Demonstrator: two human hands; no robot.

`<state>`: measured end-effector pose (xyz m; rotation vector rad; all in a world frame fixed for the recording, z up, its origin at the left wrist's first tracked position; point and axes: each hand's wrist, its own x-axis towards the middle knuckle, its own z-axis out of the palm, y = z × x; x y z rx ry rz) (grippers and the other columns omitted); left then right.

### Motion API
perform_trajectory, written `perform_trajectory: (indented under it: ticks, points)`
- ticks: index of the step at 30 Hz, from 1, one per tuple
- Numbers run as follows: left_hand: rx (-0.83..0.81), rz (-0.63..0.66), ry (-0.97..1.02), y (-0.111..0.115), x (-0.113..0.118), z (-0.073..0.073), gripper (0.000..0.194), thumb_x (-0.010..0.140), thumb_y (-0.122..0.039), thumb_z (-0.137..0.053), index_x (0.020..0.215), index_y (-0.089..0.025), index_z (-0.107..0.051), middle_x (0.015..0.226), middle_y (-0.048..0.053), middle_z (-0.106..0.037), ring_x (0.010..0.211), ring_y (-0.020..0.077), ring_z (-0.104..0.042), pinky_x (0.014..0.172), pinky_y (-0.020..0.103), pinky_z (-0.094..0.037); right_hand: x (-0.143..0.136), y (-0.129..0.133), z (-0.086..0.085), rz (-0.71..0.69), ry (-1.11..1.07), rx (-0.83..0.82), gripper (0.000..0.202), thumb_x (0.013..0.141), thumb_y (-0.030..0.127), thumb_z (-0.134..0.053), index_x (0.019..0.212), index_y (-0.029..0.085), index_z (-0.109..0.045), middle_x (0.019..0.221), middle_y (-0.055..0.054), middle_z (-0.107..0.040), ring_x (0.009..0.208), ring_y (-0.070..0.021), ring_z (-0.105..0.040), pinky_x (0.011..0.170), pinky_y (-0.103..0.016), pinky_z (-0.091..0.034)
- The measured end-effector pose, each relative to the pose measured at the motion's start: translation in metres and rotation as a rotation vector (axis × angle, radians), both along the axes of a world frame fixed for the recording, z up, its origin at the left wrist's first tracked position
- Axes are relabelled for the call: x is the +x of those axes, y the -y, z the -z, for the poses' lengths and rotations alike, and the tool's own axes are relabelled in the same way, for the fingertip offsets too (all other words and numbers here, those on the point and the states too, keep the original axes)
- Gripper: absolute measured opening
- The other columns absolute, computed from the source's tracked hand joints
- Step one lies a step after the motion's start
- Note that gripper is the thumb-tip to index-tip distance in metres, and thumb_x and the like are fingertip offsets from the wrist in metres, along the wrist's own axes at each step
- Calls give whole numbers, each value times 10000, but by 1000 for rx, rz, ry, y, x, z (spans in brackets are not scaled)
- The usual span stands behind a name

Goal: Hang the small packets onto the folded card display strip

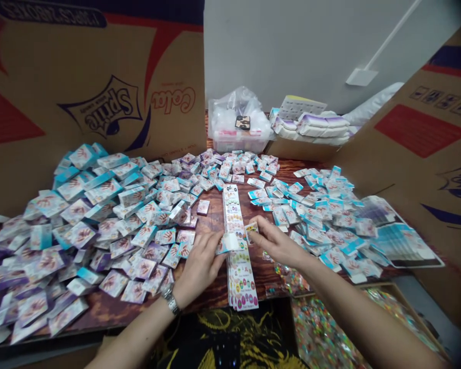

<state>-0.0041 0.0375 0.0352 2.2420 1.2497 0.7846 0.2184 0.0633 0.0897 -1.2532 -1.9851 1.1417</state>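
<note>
My left hand [203, 260] is closed on a small blue-and-white carton [229, 242] whose white end flap points up, above a long stack of printed sticker strips [243, 279]. In my right hand [274, 241], pinched between thumb and fingers, is a small folded packet with a yellowish print [250, 231], just right of the carton. The strips run away from me down the middle of the table, showing rows of coloured egg pictures. Some small colourful pieces [292, 277] lie below my right hand.
Small filled-looking cartons [111, 205] heap up on the left; more cartons [322, 220] lie on the right beside flat stacked ones [405, 243]. A clear plastic tub [240, 141] and an open box [305, 148] stand behind. Large cardboard boxes [169, 61] flank the table [211, 220]; an open box of colourful pieces [326, 328] sits lower right.
</note>
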Motion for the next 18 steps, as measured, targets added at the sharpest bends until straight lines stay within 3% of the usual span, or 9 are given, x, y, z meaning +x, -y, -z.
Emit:
perform_trajectory:
  ticks: [6, 10, 15, 18]
  points:
    - [20, -9, 14, 1, -1, 3, 466, 872, -190, -520, 1310, -213, -363, 1182, 102, -521, 1081, 253, -470, 925, 449, -431, -4, -2, -1, -2, -9, 45, 98, 940, 300, -418, 969, 224, -474, 876, -25, -590, 784, -158, -580, 697, -282, -502]
    - [-9, -8, 20, 0, -2, 1, 474, 875, -201, -519, 1320, -215, -358, 1172, 103, -525, 1067, 255, -479, 905, 448, -444, -5, -1, 0, 17, 147, 232, 308, 895, 237, -509, 1196, 223, -447, 1044, -71, -613, 927, -200, -590, 790, -335, -497]
    - [-7, 4, 38, -1, -4, -1, 516, 873, -218, -532, 1347, -215, -327, 1180, 106, -531, 1081, 255, -485, 918, 459, -442, -12, 3, 4, -65, 266, 538, 189, 896, 144, -474, 1064, 197, -545, 955, -65, -635, 891, -191, -580, 772, -332, -494]
    - [-11, 22, 48, -1, -4, -2, 506, 873, -217, -534, 1340, -214, -339, 1170, 105, -544, 1084, 251, -497, 921, 469, -445, -15, 5, 12, -102, 297, 645, 233, 892, 109, -441, 1076, 174, -568, 993, -90, -605, 912, -189, -560, 778, -325, -492]
